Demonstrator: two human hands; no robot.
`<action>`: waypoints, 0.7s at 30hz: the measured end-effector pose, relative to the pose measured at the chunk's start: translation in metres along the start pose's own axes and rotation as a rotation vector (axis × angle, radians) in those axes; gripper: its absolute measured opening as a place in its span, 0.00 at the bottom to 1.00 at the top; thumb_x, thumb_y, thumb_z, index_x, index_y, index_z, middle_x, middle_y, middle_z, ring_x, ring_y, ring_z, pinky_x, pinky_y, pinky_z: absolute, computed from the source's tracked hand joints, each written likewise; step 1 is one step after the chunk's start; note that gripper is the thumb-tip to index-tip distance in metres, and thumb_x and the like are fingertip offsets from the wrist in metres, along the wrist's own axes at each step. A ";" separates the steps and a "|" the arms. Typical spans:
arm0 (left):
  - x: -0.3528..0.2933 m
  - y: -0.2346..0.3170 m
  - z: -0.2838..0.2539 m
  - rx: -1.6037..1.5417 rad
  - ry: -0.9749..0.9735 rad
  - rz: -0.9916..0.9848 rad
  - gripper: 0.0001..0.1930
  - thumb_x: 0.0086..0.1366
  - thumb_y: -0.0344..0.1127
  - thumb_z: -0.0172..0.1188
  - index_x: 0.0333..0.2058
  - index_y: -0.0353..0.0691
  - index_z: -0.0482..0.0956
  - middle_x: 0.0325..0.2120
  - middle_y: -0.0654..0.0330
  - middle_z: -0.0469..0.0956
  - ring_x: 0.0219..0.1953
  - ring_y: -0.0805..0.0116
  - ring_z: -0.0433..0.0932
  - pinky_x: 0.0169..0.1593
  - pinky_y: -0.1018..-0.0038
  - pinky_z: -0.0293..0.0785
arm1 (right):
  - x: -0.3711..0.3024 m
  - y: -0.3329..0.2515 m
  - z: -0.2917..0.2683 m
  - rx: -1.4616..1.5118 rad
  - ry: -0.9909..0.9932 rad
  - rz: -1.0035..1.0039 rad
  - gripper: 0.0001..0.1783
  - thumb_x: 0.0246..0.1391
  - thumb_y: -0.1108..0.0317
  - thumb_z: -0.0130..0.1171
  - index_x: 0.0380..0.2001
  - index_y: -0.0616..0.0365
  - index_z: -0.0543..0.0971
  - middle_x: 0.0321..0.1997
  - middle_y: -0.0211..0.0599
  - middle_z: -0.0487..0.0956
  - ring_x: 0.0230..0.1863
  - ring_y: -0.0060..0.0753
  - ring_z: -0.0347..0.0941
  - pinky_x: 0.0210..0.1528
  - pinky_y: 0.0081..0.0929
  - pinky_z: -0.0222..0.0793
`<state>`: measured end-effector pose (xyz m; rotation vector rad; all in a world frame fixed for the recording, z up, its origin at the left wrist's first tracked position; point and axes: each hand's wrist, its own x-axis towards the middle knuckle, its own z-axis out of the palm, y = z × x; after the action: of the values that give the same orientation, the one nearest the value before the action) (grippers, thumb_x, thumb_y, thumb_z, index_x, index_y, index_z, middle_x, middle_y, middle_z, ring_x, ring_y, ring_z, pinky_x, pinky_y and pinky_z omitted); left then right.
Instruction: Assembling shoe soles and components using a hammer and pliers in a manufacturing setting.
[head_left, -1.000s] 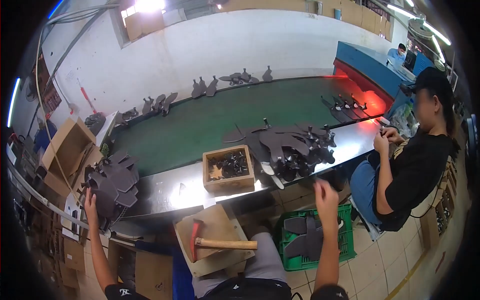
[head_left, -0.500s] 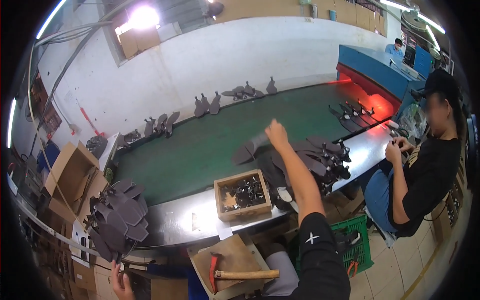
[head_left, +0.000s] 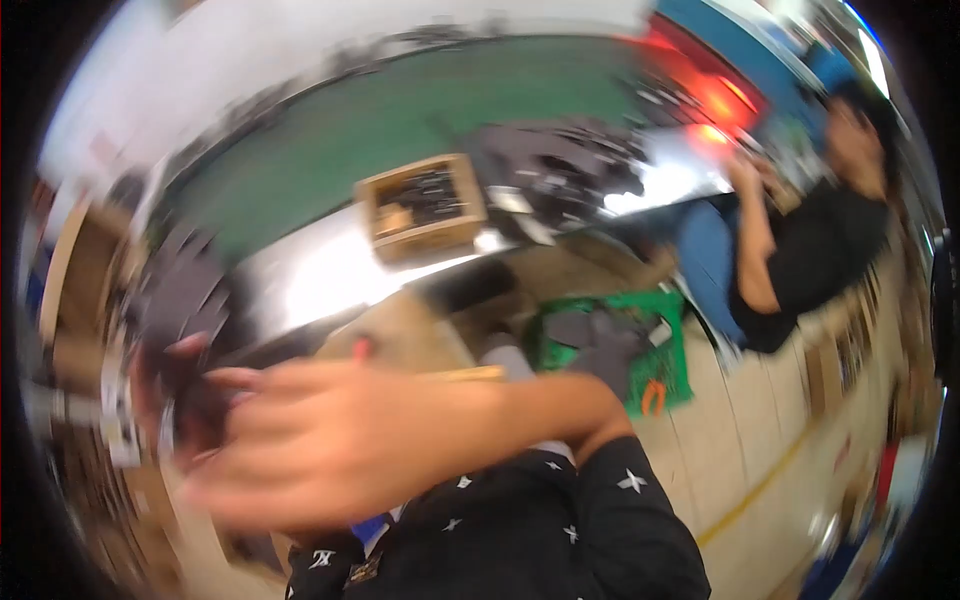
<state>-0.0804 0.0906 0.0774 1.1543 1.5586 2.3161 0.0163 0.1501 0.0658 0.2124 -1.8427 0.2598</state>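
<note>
My right hand (head_left: 310,440) reaches across to the left, smeared by motion, its fingers bent toward my left hand (head_left: 148,395). The left hand is partly hidden behind it, its fingers curled round a dark piece (head_left: 205,405) too blurred to name. Whether the right fingers grip that piece cannot be made out. Just beyond the hands lies a pile of dark grey sole-shaped pieces (head_left: 185,285). Under my right wrist, a hammer (head_left: 470,374) rests by a tan board (head_left: 400,325), mostly covered.
A wooden box (head_left: 375,235) of small dark parts stands on the metal edge of the green belt (head_left: 340,130). More dark pieces (head_left: 560,160) lie right of it. A green crate (head_left: 680,365) holds orange-handled pliers (head_left: 653,398). A co-worker (head_left: 810,240) sits at the right.
My right hand has left the dark pieces over the belt and swung down-left to my left hand. The left hand has risen into view beside the pile. The whole view has tipped downward.
</note>
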 end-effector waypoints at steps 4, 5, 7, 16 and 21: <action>-0.018 -0.017 -0.094 -0.150 -0.204 -0.250 0.33 0.60 0.25 0.63 0.64 0.39 0.64 0.44 0.57 0.77 0.33 0.72 0.80 0.34 0.77 0.78 | -0.120 -0.017 0.007 -0.355 -0.392 0.698 0.51 0.43 0.51 0.73 0.65 0.61 0.60 0.64 0.56 0.64 0.61 0.61 0.64 0.64 0.51 0.61; -0.026 -0.028 -0.104 -0.055 -0.198 -0.406 0.27 0.61 0.25 0.63 0.60 0.39 0.70 0.43 0.60 0.78 0.36 0.75 0.79 0.39 0.78 0.76 | -0.153 -0.023 0.004 -0.471 -0.490 0.729 0.51 0.42 0.50 0.73 0.65 0.60 0.60 0.62 0.54 0.66 0.60 0.60 0.66 0.61 0.49 0.64; -0.045 -0.053 -0.124 0.030 -0.174 -0.576 0.20 0.64 0.30 0.63 0.55 0.40 0.76 0.36 0.64 0.78 0.28 0.79 0.74 0.31 0.80 0.72 | -0.188 -0.027 -0.004 -0.604 -0.684 0.779 0.48 0.40 0.50 0.73 0.62 0.57 0.64 0.56 0.48 0.70 0.54 0.55 0.70 0.52 0.43 0.71; -0.057 -0.189 -0.040 0.709 -0.307 0.089 0.14 0.61 0.35 0.66 0.46 0.43 0.83 0.46 0.56 0.75 0.53 0.57 0.71 0.58 0.67 0.67 | -0.230 -0.062 -0.091 -0.383 -0.306 1.237 0.23 0.41 0.74 0.68 0.43 0.58 0.75 0.33 0.47 0.79 0.30 0.48 0.80 0.29 0.35 0.74; -0.038 -0.210 -0.040 0.825 -0.686 0.082 0.22 0.54 0.45 0.69 0.47 0.46 0.82 0.57 0.53 0.70 0.66 0.45 0.59 0.65 0.51 0.55 | -0.225 -0.156 -0.120 -0.124 0.348 1.719 0.10 0.55 0.71 0.64 0.39 0.65 0.80 0.19 0.27 0.74 0.18 0.20 0.71 0.20 0.19 0.62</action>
<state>-0.1422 0.1397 -0.1243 1.9035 2.1702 1.0190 0.2328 0.0372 -0.1070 -1.4734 -1.2283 1.2247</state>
